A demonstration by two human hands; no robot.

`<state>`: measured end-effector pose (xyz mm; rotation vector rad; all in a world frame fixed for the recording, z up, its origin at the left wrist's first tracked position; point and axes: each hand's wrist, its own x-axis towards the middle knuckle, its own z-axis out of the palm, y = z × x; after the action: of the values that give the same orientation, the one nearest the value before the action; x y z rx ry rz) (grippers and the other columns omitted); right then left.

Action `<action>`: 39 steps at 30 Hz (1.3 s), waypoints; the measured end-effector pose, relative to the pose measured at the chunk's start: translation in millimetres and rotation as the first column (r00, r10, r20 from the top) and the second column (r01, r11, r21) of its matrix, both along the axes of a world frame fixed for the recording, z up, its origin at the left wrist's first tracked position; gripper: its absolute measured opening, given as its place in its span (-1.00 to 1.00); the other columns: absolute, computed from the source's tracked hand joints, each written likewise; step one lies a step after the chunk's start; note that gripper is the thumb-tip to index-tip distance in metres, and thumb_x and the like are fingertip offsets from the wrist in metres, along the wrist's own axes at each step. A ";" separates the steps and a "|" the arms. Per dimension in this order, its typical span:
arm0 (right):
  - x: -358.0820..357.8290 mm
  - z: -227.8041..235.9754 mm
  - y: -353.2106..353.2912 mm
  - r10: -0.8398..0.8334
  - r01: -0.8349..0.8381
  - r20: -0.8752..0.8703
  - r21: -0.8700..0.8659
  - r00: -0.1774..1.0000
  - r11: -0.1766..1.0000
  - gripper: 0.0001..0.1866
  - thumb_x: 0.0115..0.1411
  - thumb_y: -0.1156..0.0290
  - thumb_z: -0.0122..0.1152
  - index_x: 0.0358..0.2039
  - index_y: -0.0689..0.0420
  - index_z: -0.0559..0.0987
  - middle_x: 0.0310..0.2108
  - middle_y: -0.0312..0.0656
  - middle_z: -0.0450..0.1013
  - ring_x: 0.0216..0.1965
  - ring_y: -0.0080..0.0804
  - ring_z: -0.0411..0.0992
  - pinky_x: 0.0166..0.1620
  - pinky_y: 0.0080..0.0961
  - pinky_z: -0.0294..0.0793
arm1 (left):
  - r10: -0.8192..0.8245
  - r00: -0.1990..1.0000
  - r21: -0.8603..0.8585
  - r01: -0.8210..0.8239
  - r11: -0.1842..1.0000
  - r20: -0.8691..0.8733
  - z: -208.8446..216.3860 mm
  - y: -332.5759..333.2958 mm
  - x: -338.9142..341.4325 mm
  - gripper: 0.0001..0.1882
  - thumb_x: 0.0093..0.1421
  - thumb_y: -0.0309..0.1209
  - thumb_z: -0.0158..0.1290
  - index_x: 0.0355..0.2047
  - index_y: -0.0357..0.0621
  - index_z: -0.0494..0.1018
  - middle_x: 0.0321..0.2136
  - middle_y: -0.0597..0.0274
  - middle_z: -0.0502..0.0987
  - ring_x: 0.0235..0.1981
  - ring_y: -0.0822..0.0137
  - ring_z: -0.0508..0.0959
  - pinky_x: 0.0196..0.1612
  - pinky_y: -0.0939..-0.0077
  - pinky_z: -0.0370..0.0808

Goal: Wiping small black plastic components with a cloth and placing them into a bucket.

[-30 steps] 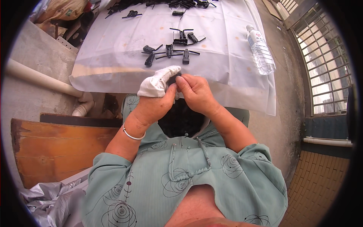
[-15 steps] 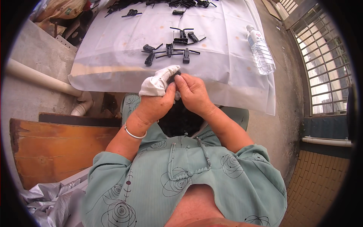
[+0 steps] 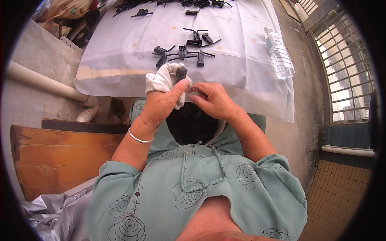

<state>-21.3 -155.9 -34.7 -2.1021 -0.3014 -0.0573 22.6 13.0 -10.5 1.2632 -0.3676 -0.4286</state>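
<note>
My left hand [image 3: 164,105], with a white cloth [image 3: 157,81] over its fingers, grips a small black plastic part [image 3: 181,73] between bare thumb and cloth. The part has a blocky top end; its lower end is hidden by the thumb. Close by on the right, my right hand [image 3: 215,98] is apart from the part, its thumb and bent fingers separated. I see nothing held there. Just beyond the hands, several similar black parts with thin bars lie on the table, among them an upright one [image 3: 200,59] and a tilted one [image 3: 161,61].
White plastic sheeting [image 3: 120,60] covers the table and hangs over its front edge. A clear water bottle [image 3: 279,56] lies at the right. More black parts [image 3: 195,3] are heaped at the far edge. An orange-brown board [image 3: 66,156] and a pale pipe [image 3: 46,82] are at the left.
My right hand has let go of the black part and drawn slightly right. My left hand has turned, so the part's blocky end now shows above the thumb.
</note>
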 end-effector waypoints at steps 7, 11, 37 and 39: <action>-4.7 -2.3 0.3 -0.141 0.114 0.166 0.159 0.976 0.981 -0.79 0.01 0.51 0.23 -0.29 0.20 0.49 -0.68 -0.29 0.24 -0.67 -0.59 0.12 -0.55 -0.64 0.20 | -0.022 0.994 -0.066 0.016 0.998 -0.103 3.2 -0.1 -1.7 -0.65 0.18 -0.52 -0.04 -0.03 -0.18 0.17 -0.43 0.22 0.44 -0.71 0.58 0.30 -0.67 0.74 0.25; -4.4 4.6 -1.1 -0.240 0.213 0.110 0.218 0.964 0.952 -0.83 0.01 0.50 0.25 -0.34 0.19 0.51 -0.67 -0.30 0.30 -0.65 -0.62 0.17 -0.54 -0.66 0.23 | -0.130 0.969 -0.194 0.090 0.977 -0.209 -0.1 2.4 2.1 -0.64 0.21 -0.52 -0.13 0.02 -0.14 0.14 -0.41 0.20 0.41 -0.73 0.59 0.23 -0.69 0.73 0.18; 0.4 20.8 6.0 -0.039 0.059 -0.078 0.275 0.996 0.960 -0.80 0.17 0.37 0.09 -0.48 0.25 0.46 -0.66 -0.31 0.29 -0.59 -0.63 0.18 -0.50 -0.59 0.26 | -0.193 0.981 0.217 0.186 0.958 0.015 4.2 5.2 -9.4 -0.72 0.12 -0.52 -0.20 -0.13 -0.27 0.27 -0.42 0.37 0.33 -0.45 0.61 0.26 -0.40 0.73 0.29; -0.1 22.5 6.7 -0.047 0.072 -0.088 0.304 0.995 0.950 -0.79 0.16 0.36 0.10 -0.48 0.25 0.47 -0.66 -0.31 0.29 -0.59 -0.64 0.18 -0.50 -0.59 0.25 | -0.163 0.985 0.221 0.145 0.965 0.065 1.1 2.8 -9.2 -0.72 0.11 -0.52 -0.19 -0.14 -0.27 0.28 -0.43 0.37 0.33 -0.44 0.60 0.27 -0.38 0.70 0.31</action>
<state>-21.4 -149.2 -12.2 -1.7986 -0.1682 -0.0519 13.4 15.8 -9.4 1.4723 -0.5026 -0.5610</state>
